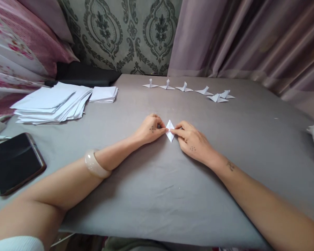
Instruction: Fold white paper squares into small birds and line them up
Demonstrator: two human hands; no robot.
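A small white folded paper (170, 137), shaped like a diamond, lies on the grey cloth-covered table (151, 195) with one point toward me. My left hand (152, 129) grips its left edge between thumb and fingers. From the other side, my right hand (192, 139) holds its right edge, the index finger laid on the paper near its middle. Both sets of fingertips nearly meet over the paper. What lies under the fingertips is hidden.
Several folded paper cranes (184, 87) stand in a row at the back. Stacked white sheets (47, 101) and a smaller paper stack (104, 94) lie at the back left. A dark-screened tablet or phone (17, 162) rests at the left edge. Curtains (225, 38) hang behind.
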